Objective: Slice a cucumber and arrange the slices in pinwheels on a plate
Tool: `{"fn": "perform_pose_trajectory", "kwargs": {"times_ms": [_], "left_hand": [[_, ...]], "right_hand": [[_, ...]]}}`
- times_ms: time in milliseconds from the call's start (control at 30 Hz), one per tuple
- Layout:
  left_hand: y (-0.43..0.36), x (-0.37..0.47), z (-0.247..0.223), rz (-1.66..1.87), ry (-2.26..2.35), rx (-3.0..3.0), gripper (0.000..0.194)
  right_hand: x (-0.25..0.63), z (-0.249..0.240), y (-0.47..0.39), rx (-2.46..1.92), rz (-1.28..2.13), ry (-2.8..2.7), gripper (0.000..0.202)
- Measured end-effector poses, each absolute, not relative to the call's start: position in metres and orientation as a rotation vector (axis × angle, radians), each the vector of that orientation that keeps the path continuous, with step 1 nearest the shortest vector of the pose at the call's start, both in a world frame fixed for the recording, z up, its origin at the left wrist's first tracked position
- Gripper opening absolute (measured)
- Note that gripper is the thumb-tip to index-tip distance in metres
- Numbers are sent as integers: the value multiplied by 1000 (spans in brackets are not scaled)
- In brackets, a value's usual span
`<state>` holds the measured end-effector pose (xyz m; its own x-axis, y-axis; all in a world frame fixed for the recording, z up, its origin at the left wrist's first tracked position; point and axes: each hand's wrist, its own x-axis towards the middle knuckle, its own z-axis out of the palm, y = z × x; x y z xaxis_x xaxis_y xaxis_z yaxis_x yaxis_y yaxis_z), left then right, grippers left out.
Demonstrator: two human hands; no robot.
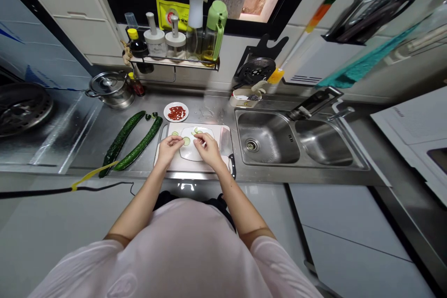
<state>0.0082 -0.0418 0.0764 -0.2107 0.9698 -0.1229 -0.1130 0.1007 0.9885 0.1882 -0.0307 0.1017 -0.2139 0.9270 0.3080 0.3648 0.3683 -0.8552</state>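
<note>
A white plate [190, 154] lies on the cutting board [171, 166] in front of me. My left hand [169, 149] is closed in a pinch at the plate's left side, its fingertips at the edge of a round cucumber slice [186, 141]. My right hand [208, 149] is also pinched, over the plate's right half, with thin cucumber slices [196, 130] at its fingertips. Another slice [175, 133] shows just beyond my left fingers. A kitchen knife [232, 164] with a black handle rests along the board's right edge, partly behind my right wrist.
Two whole cucumbers [122, 136] and cut ends [148, 117] lie left of the board. Behind it stands a plate of chopped red pieces [177, 112]. A lidded pot [111, 88] is at back left; a double sink [268, 137] is right. A seasoning rack [174, 62] hangs above.
</note>
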Motion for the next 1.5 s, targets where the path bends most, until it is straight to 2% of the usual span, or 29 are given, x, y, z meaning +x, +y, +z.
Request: {"fn": "perform_pose_trajectory", "kwargs": {"times_ms": [267, 467, 767, 1000, 1200, 1367, 1500], "left_hand": [[-50, 13, 88, 1288, 1269, 1091, 29], [-52, 14, 80, 1280, 1230, 932, 37], [-53, 31, 86, 1225, 1207, 928, 40], [-41, 37, 91, 1315, 1224, 1034, 28], [-38, 37, 100, 1284, 1297, 1164, 25], [-38, 36, 97, 1291, 1324, 1119, 28], [-38, 35, 95, 1199, 1257, 907, 38]], "right_hand": [[172, 106, -27, -1086, 810, -1912, 14], [167, 92, -24, -1147, 1069, -1541, 22], [172, 94, -19, -1137, 1145, -1363, 25], [175, 93, -17, -1133, 1214, -1283, 22], [178, 98, -14, -1147, 1237, -1320, 19], [179, 96, -12, -1136, 1217, -1319, 22], [182, 94, -11, -1145, 1201, -1335, 24]]}}
